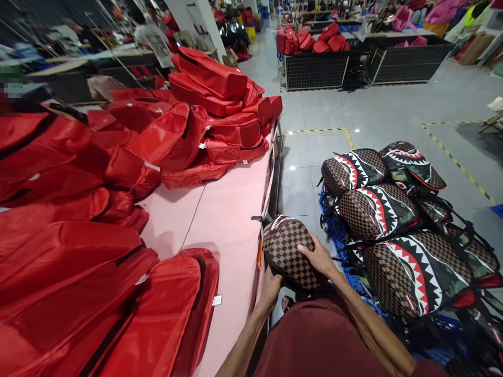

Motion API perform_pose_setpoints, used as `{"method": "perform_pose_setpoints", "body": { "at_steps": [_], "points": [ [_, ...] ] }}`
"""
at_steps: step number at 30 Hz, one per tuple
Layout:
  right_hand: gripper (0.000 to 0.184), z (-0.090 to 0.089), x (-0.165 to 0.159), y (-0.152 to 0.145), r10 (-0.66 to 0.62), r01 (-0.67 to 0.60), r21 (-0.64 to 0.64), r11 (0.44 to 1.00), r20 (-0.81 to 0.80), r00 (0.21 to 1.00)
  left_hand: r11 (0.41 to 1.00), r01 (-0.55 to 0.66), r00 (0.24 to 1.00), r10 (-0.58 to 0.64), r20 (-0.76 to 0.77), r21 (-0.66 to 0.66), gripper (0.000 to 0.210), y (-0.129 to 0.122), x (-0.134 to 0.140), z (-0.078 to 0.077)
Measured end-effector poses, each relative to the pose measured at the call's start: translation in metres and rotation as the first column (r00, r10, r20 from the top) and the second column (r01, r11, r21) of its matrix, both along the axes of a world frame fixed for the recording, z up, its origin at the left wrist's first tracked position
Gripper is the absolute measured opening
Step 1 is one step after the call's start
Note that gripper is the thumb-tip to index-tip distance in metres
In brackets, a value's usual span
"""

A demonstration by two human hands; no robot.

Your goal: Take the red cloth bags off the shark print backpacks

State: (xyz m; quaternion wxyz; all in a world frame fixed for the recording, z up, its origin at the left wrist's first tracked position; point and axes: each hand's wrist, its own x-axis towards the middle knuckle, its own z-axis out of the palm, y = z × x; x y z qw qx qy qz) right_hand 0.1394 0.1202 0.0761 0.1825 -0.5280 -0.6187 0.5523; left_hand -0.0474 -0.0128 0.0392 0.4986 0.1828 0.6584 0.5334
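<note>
A brown checkered backpack (291, 246) with white shark teeth at its top edge is held upright in front of my body, beside the pink table edge. My right hand (319, 256) grips its right side, with the thumb lying on the checkered face. Low on the left side of the backpack, my left hand (272, 280) holds it; the fingers there are mostly hidden behind it. An orange strip (260, 254) hangs at the table edge, just left of the backpack.
Red bags (157, 136) are heaped over the pink table (231, 209) on the left. To the right, several shark-mouth backpacks (379, 212) are piled on a blue pallet (348, 267). Black mesh bins (316, 70) stand farther back, and a person (153, 42) is at the upper left.
</note>
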Motion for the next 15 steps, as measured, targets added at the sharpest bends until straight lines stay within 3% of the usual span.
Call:
{"method": "perform_pose_setpoints", "body": {
  "at_steps": [4, 6, 9, 13, 15],
  "points": [
    [0.115, 0.045, 0.017, 0.007, 0.136, -0.136, 0.016, 0.991, -0.231, 0.963, 0.981, -0.192, 0.945, 0.187, 0.269, -0.008, 0.054, 0.011, -0.031, 0.028],
    [0.120, 0.053, 0.016, 0.010, 0.149, -0.146, 0.033, 0.989, -0.271, 0.951, 0.951, -0.300, 0.900, 0.307, 0.308, -0.071, 0.041, 0.016, -0.045, 0.033],
    [0.125, 0.035, -0.003, 0.012, 0.152, -0.135, 0.092, 0.986, -0.203, 0.967, 0.900, -0.372, 0.851, 0.429, 0.303, -0.229, 0.032, 0.020, -0.056, 0.024],
    [0.133, -0.015, -0.026, 0.013, 0.109, -0.099, 0.115, 0.988, -0.086, 0.990, 0.865, -0.354, 0.859, 0.451, 0.242, -0.356, 0.029, 0.020, -0.052, 0.002],
    [0.132, -0.031, -0.031, 0.014, 0.076, -0.068, 0.108, 0.992, -0.070, 0.995, 0.857, -0.358, 0.863, 0.455, 0.219, -0.370, 0.027, 0.023, -0.049, -0.004]
  ]
}}
